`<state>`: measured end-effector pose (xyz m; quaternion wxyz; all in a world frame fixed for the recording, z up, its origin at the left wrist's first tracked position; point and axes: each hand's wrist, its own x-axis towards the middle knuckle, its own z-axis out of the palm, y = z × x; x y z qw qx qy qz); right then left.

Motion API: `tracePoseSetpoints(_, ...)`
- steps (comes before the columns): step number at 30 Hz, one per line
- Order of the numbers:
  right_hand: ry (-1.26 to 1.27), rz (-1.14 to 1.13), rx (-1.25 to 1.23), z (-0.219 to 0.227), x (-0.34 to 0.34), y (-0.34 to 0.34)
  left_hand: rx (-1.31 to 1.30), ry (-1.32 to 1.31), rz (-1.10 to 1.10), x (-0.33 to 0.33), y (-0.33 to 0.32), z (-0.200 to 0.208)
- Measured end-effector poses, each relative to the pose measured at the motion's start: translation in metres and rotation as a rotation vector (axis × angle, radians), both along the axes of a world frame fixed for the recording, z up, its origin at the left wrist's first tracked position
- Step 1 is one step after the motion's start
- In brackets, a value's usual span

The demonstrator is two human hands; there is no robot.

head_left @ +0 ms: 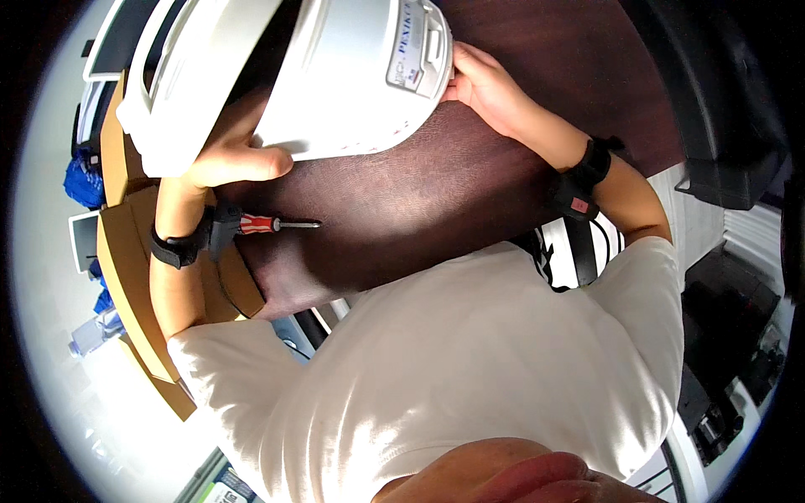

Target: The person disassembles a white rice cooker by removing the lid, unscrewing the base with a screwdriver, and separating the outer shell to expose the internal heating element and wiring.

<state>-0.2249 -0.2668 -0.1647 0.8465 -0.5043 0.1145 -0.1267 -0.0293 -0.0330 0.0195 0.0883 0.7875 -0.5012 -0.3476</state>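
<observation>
I see tan cardboard [134, 285] and a blue bundle [83, 179] on my left. A black object [717, 155] is at right.

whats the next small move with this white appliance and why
Probably settle the white appliance steadily on the dark brown table before freeing either hand. The left hand and right hand hold it at opposite sides, and it looks tilted; whether it already rests there is unclear. The screwdriver lies by the left wrist, so it can likely wait.

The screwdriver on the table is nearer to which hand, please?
Left: the left hand is just beyond the screwdriver; the right hand is farther off, beyond it and to the right.
</observation>
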Motion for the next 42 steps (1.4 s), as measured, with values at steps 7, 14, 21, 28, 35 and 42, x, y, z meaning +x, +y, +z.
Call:
tracePoseSetpoints(7, -0.132, 0.157, 0.157, -0.005, 0.005, -0.012, -0.042, 0.36, 0.266, 0.047, 0.028, -0.017)
tracePoseSetpoints(14, -0.115, 0.239, 0.111, -0.009, 0.053, -0.017, -0.333, 0.474, 0.418, 0.131, 0.075, -0.044)
tracePoseSetpoints(21, -0.048, 0.204, 0.126, 0.034, 0.066, -0.024, -0.715, 0.457, 0.544, 0.121, 0.057, -0.034)
tracePoseSetpoints(28, -0.066, 0.077, 0.102, 0.063, 0.087, -0.011, -0.949, 0.267, 0.717, 0.102, 0.046, -0.029)
tracePoseSetpoints(35, -0.283, 0.134, 0.208, 0.075, 0.105, 0.002, -1.047, 0.131, 0.932, 0.077, 0.011, -0.048)
tracePoseSetpoints(42, -0.084, 0.027, 0.034, 0.039, 0.107, -0.012, -1.078, 0.29, 0.872, 0.087, 0.031, -0.064)
